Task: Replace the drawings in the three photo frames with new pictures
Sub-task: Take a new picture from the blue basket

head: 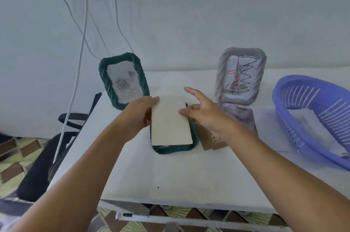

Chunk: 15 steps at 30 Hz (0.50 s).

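A: Which step is going on?
B: The left hand (139, 113) is pinching the backing board (169, 121) over the face-down green frame (175, 147) on the table (170, 175); the right hand (206, 113) is hovering spread.
A: Next?
B: Probably lifting it clear.

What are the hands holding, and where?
The left hand holds the pale backing board by its left edge over the face-down green frame. The right hand only touches its right edge.
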### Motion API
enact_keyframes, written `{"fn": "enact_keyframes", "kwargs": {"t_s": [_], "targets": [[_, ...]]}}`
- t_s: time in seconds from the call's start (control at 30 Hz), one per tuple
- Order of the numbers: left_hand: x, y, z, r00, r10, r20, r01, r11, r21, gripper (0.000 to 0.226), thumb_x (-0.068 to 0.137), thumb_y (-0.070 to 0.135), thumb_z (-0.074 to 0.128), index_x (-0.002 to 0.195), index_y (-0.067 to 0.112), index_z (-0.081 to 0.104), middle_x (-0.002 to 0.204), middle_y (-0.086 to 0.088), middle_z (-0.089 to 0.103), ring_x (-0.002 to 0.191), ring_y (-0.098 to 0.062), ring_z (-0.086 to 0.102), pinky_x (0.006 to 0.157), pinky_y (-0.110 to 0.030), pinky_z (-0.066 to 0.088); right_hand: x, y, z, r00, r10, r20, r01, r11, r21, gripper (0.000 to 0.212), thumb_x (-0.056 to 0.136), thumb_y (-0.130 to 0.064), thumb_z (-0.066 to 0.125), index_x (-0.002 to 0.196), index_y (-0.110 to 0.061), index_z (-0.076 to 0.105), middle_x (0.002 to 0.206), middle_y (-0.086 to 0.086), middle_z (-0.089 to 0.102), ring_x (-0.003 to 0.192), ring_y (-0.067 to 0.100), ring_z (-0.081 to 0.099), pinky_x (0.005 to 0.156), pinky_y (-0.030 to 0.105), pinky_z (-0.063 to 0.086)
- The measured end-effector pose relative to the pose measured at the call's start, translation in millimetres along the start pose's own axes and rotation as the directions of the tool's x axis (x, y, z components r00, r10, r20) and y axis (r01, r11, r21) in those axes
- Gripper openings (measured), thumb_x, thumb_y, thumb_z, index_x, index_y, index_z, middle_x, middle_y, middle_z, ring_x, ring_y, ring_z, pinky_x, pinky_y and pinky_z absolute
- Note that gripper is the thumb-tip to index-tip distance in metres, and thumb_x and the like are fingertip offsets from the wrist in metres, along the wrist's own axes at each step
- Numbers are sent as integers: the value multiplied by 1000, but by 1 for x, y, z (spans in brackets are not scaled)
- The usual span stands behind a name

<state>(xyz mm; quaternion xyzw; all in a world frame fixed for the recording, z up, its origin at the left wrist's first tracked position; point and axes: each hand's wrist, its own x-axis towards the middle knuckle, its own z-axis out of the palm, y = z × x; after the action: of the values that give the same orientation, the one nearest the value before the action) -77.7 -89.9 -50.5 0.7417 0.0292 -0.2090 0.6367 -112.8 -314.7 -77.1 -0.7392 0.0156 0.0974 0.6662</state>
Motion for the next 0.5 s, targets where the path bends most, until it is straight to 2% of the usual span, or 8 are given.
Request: {"fn": "enact_keyframes", "kwargs": {"t_s": [0.07, 0.13, 0.23, 0.37, 0.5], "targets": [[-3, -11, -3, 997, 17, -79, -6, 991, 135, 38, 90, 43, 73, 119, 23, 60, 94, -4, 69, 77, -17, 59, 77, -29, 47, 3, 6, 4, 995, -29, -90, 18, 993, -121, 67, 92, -26, 74, 147, -47, 41, 91, -4, 76, 96, 11, 71, 88, 25, 49], [-6, -22, -1, 994, 45, -104, -21, 975, 222, 49, 86, 39, 80, 126, 33, 52, 98, -2, 76, 86, -17, 68, 81, -30, 50, 8, 11, 7, 990, -48, -130, 16, 971, -239, 64, 94, -32, 71, 146, -49, 39, 96, -6, 73, 95, 8, 68, 83, 23, 47], [-4, -34, 4, 983, 100, -157, -51, 956, 288, 50, 86, 38, 79, 126, 35, 49, 93, -4, 76, 90, -20, 71, 76, -29, 53, 14, 13, 7, 989, -91, -116, 33, 905, -424, 62, 94, -40, 68, 146, -51, 37, 99, -12, 69, 91, 4, 65, 77, 23, 47], [5, -38, 7, 965, 178, -193, -75, 891, 447, 46, 86, 43, 78, 122, 37, 49, 84, -1, 73, 82, -17, 69, 67, -29, 54, 22, 11, 5, 989, -107, -98, 27, 800, -599, 57, 96, -39, 66, 147, -44, 41, 99, -18, 62, 88, -7, 57, 64, 11, 34], [12, -44, 8, 953, 230, -198, -85, 827, 556, 51, 86, 43, 78, 128, 33, 51, 81, 3, 70, 76, -13, 67, 59, -25, 47, 26, 14, 5, 988, -125, -89, 29, 718, -695, 57, 97, -42, 65, 148, -42, 40, 101, -19, 62, 89, 0, 59, 63, 12, 32]]}}
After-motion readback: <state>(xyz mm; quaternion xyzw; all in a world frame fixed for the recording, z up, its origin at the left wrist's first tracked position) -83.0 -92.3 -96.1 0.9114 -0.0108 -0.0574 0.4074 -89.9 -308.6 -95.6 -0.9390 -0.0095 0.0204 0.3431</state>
